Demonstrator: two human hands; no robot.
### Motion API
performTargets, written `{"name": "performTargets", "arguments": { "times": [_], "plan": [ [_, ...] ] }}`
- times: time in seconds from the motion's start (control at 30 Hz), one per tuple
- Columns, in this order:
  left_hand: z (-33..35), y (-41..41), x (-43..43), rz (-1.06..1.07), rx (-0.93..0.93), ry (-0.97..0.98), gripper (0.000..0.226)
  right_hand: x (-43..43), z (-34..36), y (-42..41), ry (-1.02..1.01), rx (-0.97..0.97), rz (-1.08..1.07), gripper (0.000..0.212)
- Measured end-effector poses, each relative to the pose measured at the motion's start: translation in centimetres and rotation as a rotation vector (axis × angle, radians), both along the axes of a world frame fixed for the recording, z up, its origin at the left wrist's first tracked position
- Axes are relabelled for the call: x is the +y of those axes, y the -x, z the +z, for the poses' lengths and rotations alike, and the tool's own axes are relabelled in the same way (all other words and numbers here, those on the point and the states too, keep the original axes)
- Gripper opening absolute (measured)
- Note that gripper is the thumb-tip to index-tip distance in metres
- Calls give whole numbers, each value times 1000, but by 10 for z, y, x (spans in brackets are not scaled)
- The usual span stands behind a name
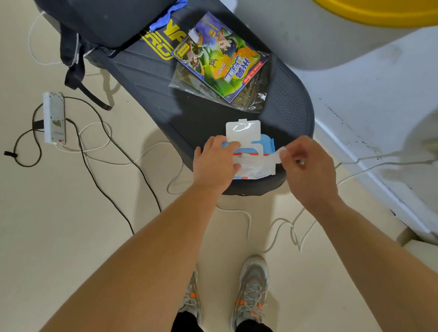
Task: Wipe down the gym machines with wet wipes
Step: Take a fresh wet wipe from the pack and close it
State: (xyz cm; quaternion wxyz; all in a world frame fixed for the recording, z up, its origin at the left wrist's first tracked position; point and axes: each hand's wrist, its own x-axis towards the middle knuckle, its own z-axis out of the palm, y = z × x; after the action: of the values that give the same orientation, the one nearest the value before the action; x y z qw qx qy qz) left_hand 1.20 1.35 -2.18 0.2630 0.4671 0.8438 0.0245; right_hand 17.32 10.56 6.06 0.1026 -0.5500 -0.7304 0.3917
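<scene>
A blue and white pack of wet wipes (266, 145) lies on the near end of a dark gym machine deck (289, 111), its white lid (243, 130) flipped open. My left hand (216, 163) presses flat on the pack's left side. My right hand (309, 166) pinches the end of a white wet wipe (262, 161) that stretches from the pack's opening toward the right.
A colourful book in a clear bag (220, 62) and a dark backpack (99, 15) lie farther up the deck. A white power strip (53, 118) with black and white cables (109, 147) sprawls on the floor at left. A white wall base (378, 136) runs along the right.
</scene>
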Motion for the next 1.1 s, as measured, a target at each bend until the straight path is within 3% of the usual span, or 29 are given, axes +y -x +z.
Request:
{"name": "performTargets", "arguments": {
  "times": [0.17, 0.33, 0.47, 0.6, 0.73, 0.83, 0.93, 1.0, 1.1],
  "plan": [
    [35, -5, -13, 78, -174, -3, 65, -1, 49, -8, 75, 88, -120, 8],
    [112, -17, -27, 364, -450, -343, 37, -2, 86, -3, 159, 112, -115, 8],
    [165, -11, -26, 389, -653, -414, 48, 0, 120, 6, 321, 239, -137, 18],
    [189, -5, -19, 446, -793, -409, 16, 4, 139, 8, 358, 273, -101, 12],
    [198, -2, -22, 493, -803, -462, 5, 0, 146, 0, 382, 326, -98, 4],
    [205, -3, -24, 504, -776, -481, 11, -7, 151, -5, 467, 396, -100, 7],
    [212, -4, -25, 598, -870, -439, 12, -10, 154, -14, 562, 402, -33, 19],
    [215, -5, -27, 650, -918, -410, 10, -12, 155, -21, 595, 403, -11, 15],
    [214, -11, -32, 560, -591, -505, 17, -17, 157, -24, 588, 439, -44, 14]
  ]
}}
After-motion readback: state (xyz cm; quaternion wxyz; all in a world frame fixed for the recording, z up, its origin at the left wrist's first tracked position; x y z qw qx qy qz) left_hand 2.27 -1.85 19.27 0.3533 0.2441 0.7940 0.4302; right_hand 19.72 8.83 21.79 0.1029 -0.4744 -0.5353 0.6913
